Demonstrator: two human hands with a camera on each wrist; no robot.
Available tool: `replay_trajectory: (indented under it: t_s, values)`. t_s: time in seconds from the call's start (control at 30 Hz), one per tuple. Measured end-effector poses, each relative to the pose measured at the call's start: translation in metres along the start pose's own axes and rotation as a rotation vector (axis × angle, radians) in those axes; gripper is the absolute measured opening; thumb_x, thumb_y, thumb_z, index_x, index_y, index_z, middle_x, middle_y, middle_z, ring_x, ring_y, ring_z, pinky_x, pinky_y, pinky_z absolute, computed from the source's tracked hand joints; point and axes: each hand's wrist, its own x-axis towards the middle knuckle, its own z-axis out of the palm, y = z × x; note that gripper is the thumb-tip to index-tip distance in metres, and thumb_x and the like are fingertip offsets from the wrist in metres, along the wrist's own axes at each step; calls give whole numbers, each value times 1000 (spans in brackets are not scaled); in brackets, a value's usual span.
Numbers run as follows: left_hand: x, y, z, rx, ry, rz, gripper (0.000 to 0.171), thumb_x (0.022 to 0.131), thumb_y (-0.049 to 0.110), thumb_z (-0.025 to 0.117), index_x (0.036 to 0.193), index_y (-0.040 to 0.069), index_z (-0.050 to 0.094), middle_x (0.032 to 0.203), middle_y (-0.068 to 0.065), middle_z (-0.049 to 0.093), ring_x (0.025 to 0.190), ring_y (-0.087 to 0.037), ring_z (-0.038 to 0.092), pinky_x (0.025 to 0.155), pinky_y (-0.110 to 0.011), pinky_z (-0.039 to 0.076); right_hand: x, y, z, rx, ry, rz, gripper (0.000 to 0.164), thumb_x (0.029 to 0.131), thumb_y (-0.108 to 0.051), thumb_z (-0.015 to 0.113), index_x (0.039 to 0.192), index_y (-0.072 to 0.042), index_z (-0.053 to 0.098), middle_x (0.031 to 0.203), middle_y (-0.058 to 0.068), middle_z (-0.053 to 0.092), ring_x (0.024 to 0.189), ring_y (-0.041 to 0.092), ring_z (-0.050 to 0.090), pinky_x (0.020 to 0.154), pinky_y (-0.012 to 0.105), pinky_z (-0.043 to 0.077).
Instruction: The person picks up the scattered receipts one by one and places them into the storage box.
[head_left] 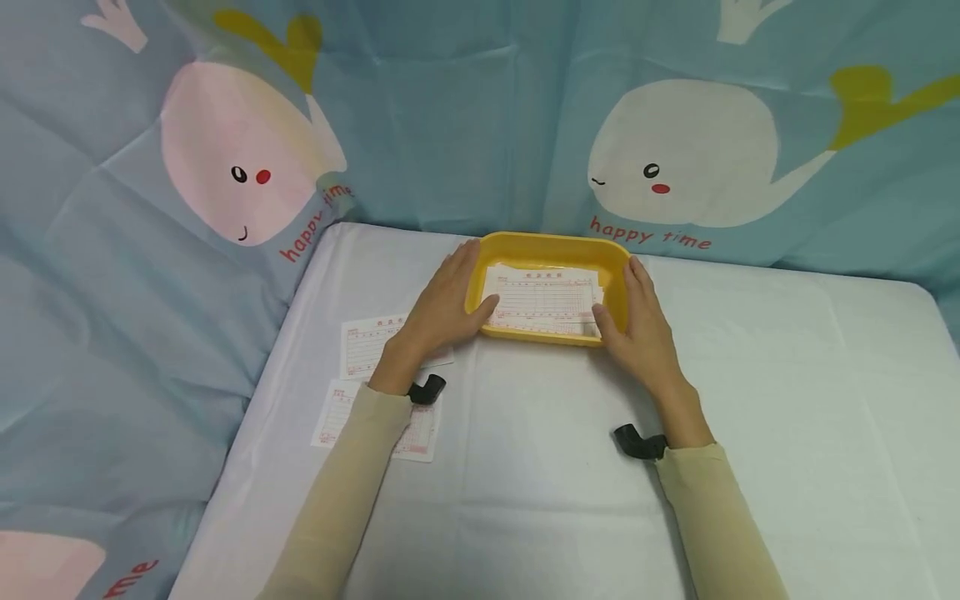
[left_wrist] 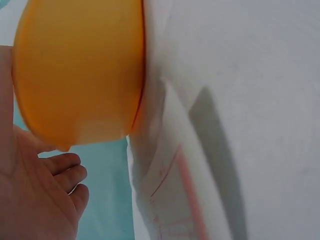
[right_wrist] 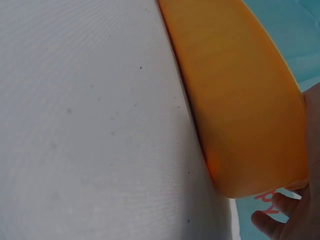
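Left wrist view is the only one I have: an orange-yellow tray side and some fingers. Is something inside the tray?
Observer: Yes, a printed form lies flat in the yellow tray.
Operator: Where is the other hand?
Observer: The right hand holds the tray's right side; the left hand holds its left side, thumb over the rim.
Operator: Are there more papers?
Observer: Two more forms lie on the white tablecloth, left of the tray, partly under the left forearm.

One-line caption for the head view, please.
Both hands, left and right, hold a yellow tray of paper forms.
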Motion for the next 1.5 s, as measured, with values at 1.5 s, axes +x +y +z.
replay_trajectory:
  t_s: [1.5]
  values:
    - [-222,-77,-51,-15,176,-384,62,93,29,80,141,-4,58,129,-24,64,114,-38,57,97,-52,46,-3,-3,0,-18,-3,-6,80,104,-36,59,169,-6,22,179,9,15,163,39,26,123,69,34]
